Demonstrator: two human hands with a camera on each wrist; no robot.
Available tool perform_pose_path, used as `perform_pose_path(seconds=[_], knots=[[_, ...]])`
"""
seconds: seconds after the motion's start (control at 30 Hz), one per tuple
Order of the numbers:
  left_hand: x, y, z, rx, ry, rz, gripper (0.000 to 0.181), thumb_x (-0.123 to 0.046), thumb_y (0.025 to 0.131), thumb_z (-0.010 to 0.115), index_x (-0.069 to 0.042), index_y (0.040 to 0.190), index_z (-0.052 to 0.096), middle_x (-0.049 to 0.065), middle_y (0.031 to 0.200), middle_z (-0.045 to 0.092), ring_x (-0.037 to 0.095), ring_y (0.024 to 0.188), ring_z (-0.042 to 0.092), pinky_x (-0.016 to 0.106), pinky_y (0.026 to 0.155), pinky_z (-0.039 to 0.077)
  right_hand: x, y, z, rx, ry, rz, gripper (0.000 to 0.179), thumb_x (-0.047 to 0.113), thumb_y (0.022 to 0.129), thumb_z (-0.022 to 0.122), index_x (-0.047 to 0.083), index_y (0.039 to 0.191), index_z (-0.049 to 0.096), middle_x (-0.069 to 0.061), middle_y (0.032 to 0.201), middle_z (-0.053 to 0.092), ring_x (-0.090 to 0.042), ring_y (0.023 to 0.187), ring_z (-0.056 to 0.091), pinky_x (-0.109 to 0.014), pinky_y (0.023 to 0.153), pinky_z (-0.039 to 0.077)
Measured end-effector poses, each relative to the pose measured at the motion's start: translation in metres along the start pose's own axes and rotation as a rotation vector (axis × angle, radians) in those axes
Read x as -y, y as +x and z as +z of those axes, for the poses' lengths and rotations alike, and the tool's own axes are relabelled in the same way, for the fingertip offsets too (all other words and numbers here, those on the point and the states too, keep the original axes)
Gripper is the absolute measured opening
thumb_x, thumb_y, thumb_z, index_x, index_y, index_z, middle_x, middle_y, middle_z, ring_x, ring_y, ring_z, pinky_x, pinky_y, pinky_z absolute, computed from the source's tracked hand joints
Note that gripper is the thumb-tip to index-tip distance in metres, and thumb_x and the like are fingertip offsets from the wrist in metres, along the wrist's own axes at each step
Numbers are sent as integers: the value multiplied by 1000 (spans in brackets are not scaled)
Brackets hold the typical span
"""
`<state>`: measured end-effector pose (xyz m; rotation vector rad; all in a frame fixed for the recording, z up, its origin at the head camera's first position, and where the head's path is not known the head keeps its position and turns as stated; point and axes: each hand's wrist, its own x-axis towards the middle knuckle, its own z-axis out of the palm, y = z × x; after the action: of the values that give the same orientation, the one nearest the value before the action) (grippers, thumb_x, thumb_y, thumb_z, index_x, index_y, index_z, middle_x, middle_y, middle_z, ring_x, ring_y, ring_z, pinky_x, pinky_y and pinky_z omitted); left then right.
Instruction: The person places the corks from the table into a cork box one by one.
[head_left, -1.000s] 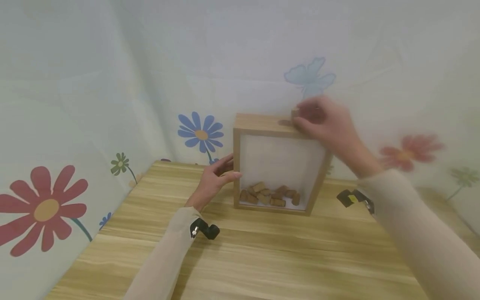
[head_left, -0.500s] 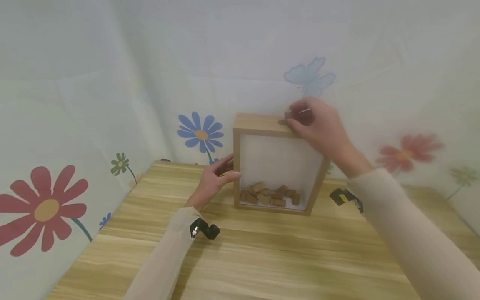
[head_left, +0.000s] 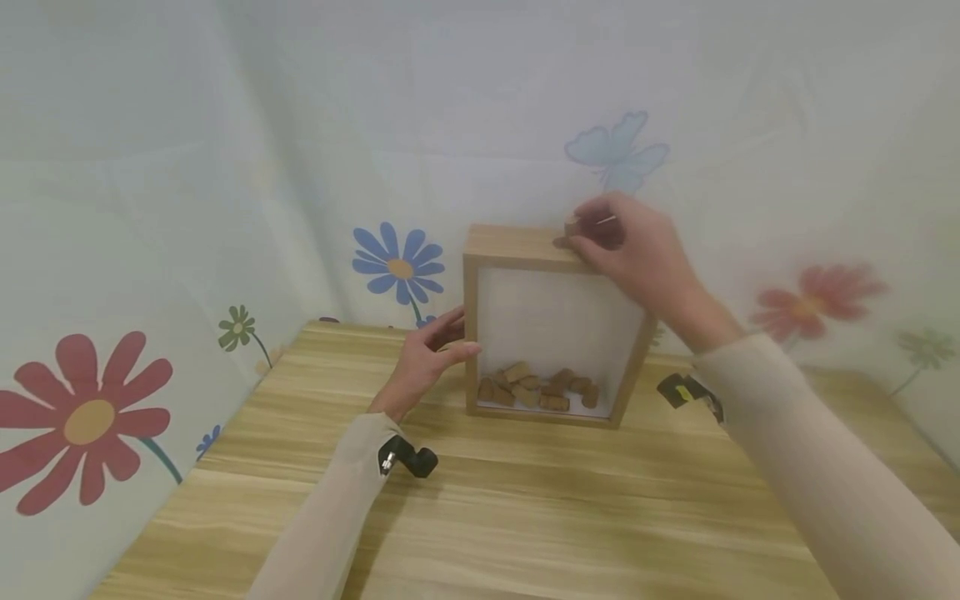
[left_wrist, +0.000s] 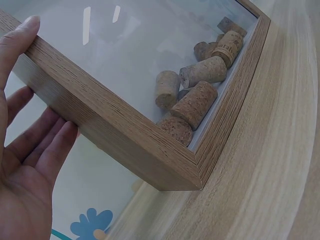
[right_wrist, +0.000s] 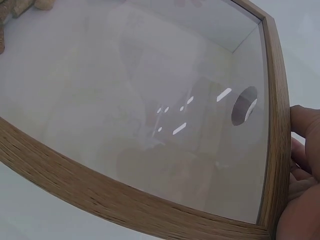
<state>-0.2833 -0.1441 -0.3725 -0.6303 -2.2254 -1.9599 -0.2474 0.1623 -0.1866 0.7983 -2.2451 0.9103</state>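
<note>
A wooden shadow box (head_left: pixel 540 417) with a clear front stands upright on the table, and several corks (head_left: pixel 554 403) lie in a heap along its bottom. My left hand (head_left: pixel 417 367) holds the box's left side, thumb over the front edge; in the left wrist view its fingertips (left_wrist: pixel 67 131) touch the side panel. At the top, my right hand (head_left: pixel 637 250) pinches a cork (head_left: pixel 572 226) just over the hole in the upper panel. From inside, the right wrist view shows that round hole (right_wrist: pixel 244 106); the held cork is hidden there.
The wood-grain table (head_left: pixel 480 517) extends in front of and beside the box. Behind it hangs a pale cloth (head_left: pixel 480 108) printed with flowers and a butterfly. Black camera mounts (head_left: pixel 408 457) are worn on both wrists.
My right hand has moved slightly left along the top of the box with the cork, bringing it to the hole. The left hand keeps its hold, and the corks inside lie as before.
</note>
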Motion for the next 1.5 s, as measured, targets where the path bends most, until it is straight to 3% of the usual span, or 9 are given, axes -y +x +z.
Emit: perform_pose_path(seconds=[0.67,0.97,1.2,1.37,1.5], knots=[[-3,0,3,1,15,-2,68,-16,96,79,-14,158,52,13,149,61,28,138,56,48,114,47,-3,-6,0,-50,-50,-38,26,1,96,78,-6,118,68,-20,112,74,-31,99,74,-42,90,61],[-1,-2,-2,9,9,-4,70,-19,95,80,-12,158,51,13,149,61,28,139,56,45,114,47,-9,-18,-10,-64,-66,-29,32,7,95,81,-4,123,68,-18,115,74,-30,105,71,-44,97,59],[-4,-5,-12,33,28,27,60,-22,100,76,-16,157,55,8,147,64,24,137,57,41,113,48,-16,-46,-34,-181,-108,-22,30,4,97,78,-2,125,69,-15,120,74,-27,111,70,-17,99,50],[-11,-11,-30,21,137,89,51,-30,108,64,-15,156,55,3,152,60,25,142,53,47,117,43,-33,-73,-51,-274,-141,14,31,10,100,75,2,129,70,-15,127,73,-32,116,69,-12,101,44],[-24,-14,-47,-30,355,152,55,-41,109,59,-14,156,56,3,158,55,27,148,45,54,122,35,-57,-93,-58,-300,-195,-29,39,5,98,73,-3,136,66,-23,132,69,-42,115,67,-11,102,42]])
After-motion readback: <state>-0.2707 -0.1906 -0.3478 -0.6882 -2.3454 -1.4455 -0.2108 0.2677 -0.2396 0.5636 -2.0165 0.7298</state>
